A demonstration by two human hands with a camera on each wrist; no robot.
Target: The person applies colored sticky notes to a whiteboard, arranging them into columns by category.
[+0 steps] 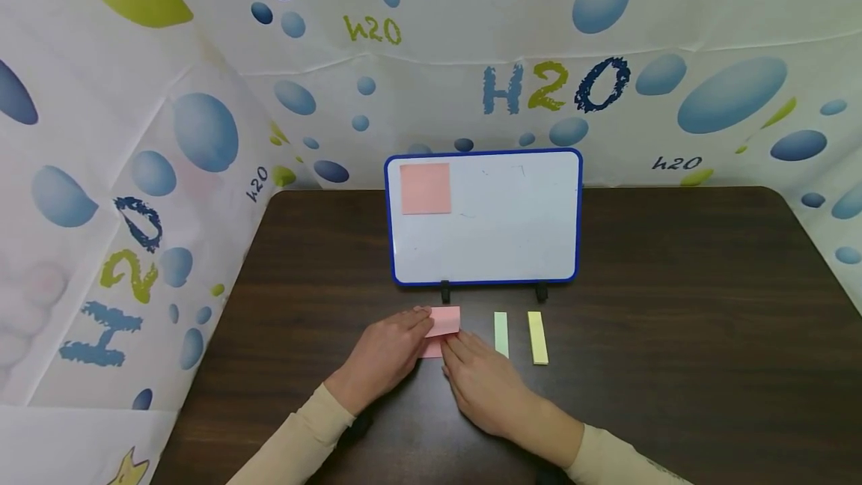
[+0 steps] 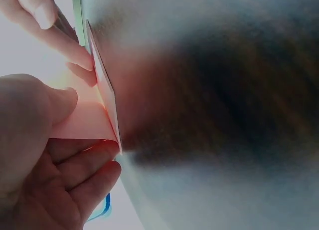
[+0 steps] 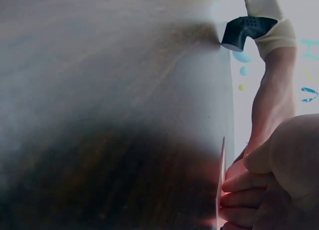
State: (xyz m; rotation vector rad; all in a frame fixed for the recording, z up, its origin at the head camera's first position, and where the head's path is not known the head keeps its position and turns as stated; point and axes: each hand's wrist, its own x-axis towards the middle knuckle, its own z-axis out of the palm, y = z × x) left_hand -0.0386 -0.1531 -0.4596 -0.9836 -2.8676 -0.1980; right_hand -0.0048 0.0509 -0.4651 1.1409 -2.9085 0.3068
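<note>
Pinched between the thumb and fingers of my left hand (image 1: pixel 387 354) is a pink sticky note (image 1: pixel 446 320), its upper part raised. In the left wrist view, the thumb lies on the near face of the note (image 2: pixel 89 121) and the fingers are behind it. More pink paper, seemingly the sticky-note pad (image 1: pixel 431 349), shows below it, partly covered by the hands. My right hand (image 1: pixel 488 388) touches the pink paper with extended fingertips, close to the left hand. In the right wrist view, the thin pink edge (image 3: pixel 220 185) stands beside the right fingers.
Behind the hands stands a blue-framed whiteboard (image 1: pixel 505 245) on black feet, bearing a pink square note (image 1: pixel 426 188) at its upper left. Narrow green (image 1: pixel 501 331) and yellow (image 1: pixel 538 337) sticky pads lie right of the hands on the dark wooden table (image 1: pixel 673 320).
</note>
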